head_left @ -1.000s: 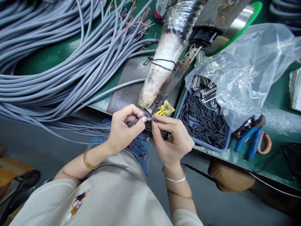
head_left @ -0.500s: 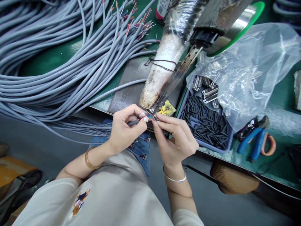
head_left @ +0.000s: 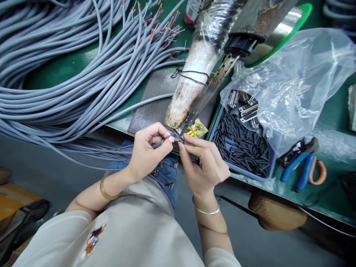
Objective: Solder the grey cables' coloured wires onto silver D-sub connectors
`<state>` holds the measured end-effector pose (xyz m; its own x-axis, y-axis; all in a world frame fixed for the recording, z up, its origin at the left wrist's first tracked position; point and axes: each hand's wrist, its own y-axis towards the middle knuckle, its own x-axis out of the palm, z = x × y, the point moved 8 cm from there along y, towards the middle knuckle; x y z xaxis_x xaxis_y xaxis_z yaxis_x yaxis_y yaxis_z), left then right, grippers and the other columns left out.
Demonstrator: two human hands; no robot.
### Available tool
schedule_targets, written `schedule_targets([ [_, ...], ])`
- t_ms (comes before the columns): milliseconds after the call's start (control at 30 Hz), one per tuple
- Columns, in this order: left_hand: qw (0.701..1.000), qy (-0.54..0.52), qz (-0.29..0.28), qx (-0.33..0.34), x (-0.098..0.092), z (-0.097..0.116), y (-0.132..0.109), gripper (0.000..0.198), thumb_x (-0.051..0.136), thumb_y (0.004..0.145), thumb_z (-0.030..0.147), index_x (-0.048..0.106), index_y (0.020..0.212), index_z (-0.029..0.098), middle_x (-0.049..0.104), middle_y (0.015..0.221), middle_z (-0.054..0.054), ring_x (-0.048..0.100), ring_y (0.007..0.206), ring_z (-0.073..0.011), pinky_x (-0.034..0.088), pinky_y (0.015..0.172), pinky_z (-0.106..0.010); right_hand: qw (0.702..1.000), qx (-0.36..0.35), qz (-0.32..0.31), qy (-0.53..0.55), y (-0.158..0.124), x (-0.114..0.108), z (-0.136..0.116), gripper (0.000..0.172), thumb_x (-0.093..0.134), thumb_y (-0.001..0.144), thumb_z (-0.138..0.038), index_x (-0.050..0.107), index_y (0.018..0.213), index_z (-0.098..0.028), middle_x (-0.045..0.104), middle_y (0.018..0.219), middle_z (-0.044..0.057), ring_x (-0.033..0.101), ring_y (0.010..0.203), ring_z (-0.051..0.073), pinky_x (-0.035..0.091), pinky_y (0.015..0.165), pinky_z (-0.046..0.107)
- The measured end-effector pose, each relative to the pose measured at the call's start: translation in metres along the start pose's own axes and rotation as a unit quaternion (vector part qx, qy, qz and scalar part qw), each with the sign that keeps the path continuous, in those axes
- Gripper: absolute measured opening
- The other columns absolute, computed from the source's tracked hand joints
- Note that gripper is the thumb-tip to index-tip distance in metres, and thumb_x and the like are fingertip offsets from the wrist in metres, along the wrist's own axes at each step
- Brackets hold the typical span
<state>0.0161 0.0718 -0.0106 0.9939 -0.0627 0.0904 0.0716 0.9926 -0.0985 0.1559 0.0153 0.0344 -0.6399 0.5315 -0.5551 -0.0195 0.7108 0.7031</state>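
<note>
My left hand (head_left: 147, 150) pinches the end of a grey cable (head_left: 158, 144), where several thin coloured wires (head_left: 173, 137) come out of the jacket. The fingertips of my right hand (head_left: 207, 161) grip a small metal-edged connector (head_left: 181, 139) with a row of pins, partly hidden by my fingers. Both hands meet at the front edge of the bench, and the wires lie against the connector. Just above them is the lower end of a soldering iron (head_left: 191, 118), close to the connector; whether it touches cannot be made out.
A thick bundle of grey cables (head_left: 83, 89) fills the left. At right stand a blue bin (head_left: 270, 172) of short black tubes, a plastic bag (head_left: 300, 74) with connectors, and pliers (head_left: 304, 167). A white wrapped tube (head_left: 191, 70) slopes down over a dark plate (head_left: 147, 107).
My right hand has shifted slightly left, bringing the connector closer to the wires. My left hand has barely moved.
</note>
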Motion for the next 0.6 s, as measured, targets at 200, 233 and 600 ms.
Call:
schedule_targets([
  [200, 1.000, 0.007, 0.013, 0.024, 0.000, 0.009, -0.002, 0.018, 0.074, 0.075, 0.017, 0.057, 0.068, 0.017, 0.055, 0.062, 0.004, 0.039, 0.050, -0.0039, 0.032, 0.045, -0.017, 1.000, -0.010, 0.016, 0.000, 0.003, -0.004, -0.004, 0.020, 0.079, 0.085, -0.011, 0.069, 0.095, -0.024, 0.081, 0.104, 0.002, 0.079, 0.086, 0.015, 0.066, 0.079, 0.026],
  [233, 1.000, 0.007, 0.013, 0.022, -0.001, 0.009, -0.002, 0.018, 0.074, 0.075, 0.018, 0.057, 0.068, 0.017, 0.055, 0.062, 0.004, 0.040, 0.050, -0.0044, 0.033, 0.045, -0.017, 1.000, -0.015, 0.015, -0.006, 0.003, -0.005, -0.006, 0.020, 0.079, 0.085, -0.011, 0.069, 0.096, -0.024, 0.081, 0.104, 0.002, 0.079, 0.086, 0.015, 0.066, 0.079, 0.025],
  [600, 0.999, -0.025, -0.023, -0.037, 0.001, -0.009, -0.005, 0.018, 0.076, 0.073, 0.020, 0.059, 0.069, 0.016, 0.060, 0.071, 0.001, 0.049, 0.059, -0.0066, 0.040, 0.052, -0.017, 0.996, -0.065, -0.024, -0.048, -0.007, -0.008, -0.013, 0.017, 0.076, 0.087, -0.008, 0.068, 0.097, -0.020, 0.082, 0.107, 0.005, 0.080, 0.086, 0.015, 0.063, 0.074, 0.021],
])
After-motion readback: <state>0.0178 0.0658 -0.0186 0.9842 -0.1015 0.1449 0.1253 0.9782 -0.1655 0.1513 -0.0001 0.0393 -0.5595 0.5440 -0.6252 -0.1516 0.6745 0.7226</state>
